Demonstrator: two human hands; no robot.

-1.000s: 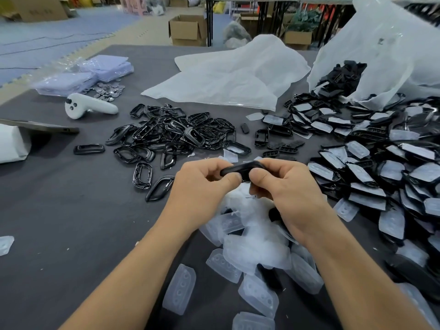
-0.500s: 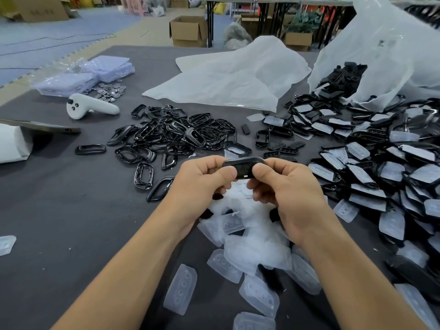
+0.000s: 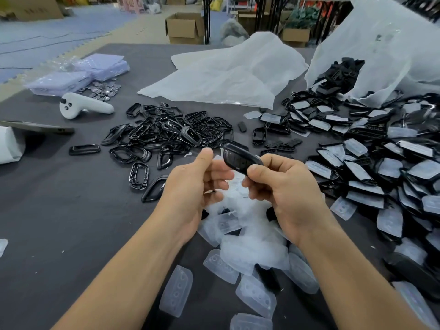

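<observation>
Above the dark grey table (image 3: 59,210), no longer pressed from both sides: black oval plastic key shell (image 3: 240,160), now pinched only in right hand (image 3: 285,191), raised. Let go by left hand (image 3: 197,184), fingers loose, empty. Probably snapped together, ready for putting aside.

right hand (image 3: 285,194) pinching black key shell (image 3: 240,160), left hand (image 3: 192,184) just beside

I see a white controller (image 3: 85,108) on the dark desk (image 3: 59,210), a heap of black frames (image 3: 166,134) beside it, a flat white bag (image 3: 226,77) behind, clear pads (image 3: 177,291) up front, and what may be metal discs (image 3: 104,90) by purple packets (image 3: 59,83).
</observation>
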